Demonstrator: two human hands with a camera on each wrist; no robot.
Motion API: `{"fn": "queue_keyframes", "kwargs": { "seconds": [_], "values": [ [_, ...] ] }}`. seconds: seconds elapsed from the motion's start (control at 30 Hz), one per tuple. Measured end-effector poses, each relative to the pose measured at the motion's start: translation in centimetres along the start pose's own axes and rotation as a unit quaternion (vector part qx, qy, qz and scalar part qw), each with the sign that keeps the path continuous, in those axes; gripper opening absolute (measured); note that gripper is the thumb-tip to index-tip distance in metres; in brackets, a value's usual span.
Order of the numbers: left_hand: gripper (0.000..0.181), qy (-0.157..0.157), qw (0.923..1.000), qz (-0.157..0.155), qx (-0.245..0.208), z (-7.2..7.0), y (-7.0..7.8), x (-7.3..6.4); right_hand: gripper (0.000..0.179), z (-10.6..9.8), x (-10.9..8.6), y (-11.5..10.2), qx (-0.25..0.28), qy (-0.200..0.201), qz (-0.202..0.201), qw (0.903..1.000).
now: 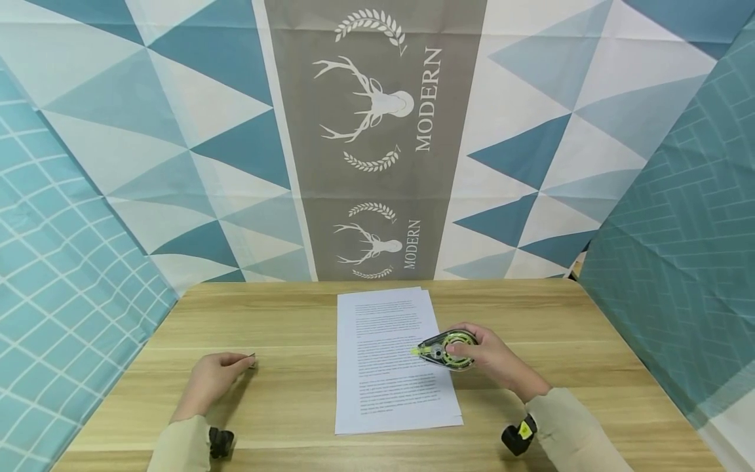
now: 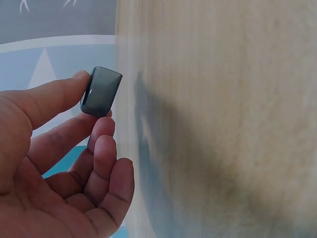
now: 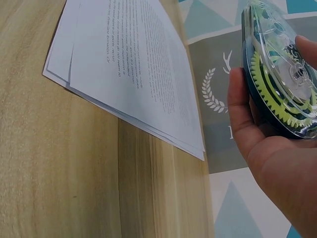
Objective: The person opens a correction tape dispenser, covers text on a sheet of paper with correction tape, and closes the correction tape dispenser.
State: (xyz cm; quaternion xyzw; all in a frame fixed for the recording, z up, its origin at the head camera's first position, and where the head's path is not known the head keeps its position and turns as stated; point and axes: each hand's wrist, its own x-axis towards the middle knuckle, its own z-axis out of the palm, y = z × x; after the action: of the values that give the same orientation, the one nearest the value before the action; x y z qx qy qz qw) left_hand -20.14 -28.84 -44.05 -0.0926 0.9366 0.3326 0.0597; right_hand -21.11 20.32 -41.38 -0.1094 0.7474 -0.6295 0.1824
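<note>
My right hand (image 1: 498, 360) grips a correction tape (image 1: 457, 349) with a clear casing and yellow-green gears. Its pale green tip points left, over the right side of the printed sheets (image 1: 377, 328). The right wrist view shows the tape's toothed green wheel (image 3: 270, 91) from close by, with the thumb on one face and fingers on the other. Left of the paper, my left hand (image 1: 213, 380) pinches a small dark, glossy cap (image 2: 102, 91) between thumb and index finger. The other left fingers curl loosely below it.
The sheets lie stacked slightly askew on a wooden table (image 1: 277, 321). A patterned cloth (image 1: 377, 177) hangs behind the table's far edge, with blue-green cloths at both sides. Black wrist cameras sit at the left cuff (image 1: 221, 442) and right cuff (image 1: 519, 436).
</note>
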Motion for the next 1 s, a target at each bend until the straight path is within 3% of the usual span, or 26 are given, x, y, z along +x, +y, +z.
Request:
{"fn": "queue_keyframes", "kwargs": {
  "seconds": [0.57,1.0],
  "values": [
    [0.053,-0.004,0.9997,-0.016,0.016,0.30,0.07,0.29,0.044,0.00,0.16,0.29,0.012,-0.012,-0.003,0.9999],
    [0.048,0.008,0.9996,-0.011,0.025,0.40,0.08,0.53,0.047,-0.06,0.20,0.30,0.004,-0.015,-0.001,0.9999]
  ]
}}
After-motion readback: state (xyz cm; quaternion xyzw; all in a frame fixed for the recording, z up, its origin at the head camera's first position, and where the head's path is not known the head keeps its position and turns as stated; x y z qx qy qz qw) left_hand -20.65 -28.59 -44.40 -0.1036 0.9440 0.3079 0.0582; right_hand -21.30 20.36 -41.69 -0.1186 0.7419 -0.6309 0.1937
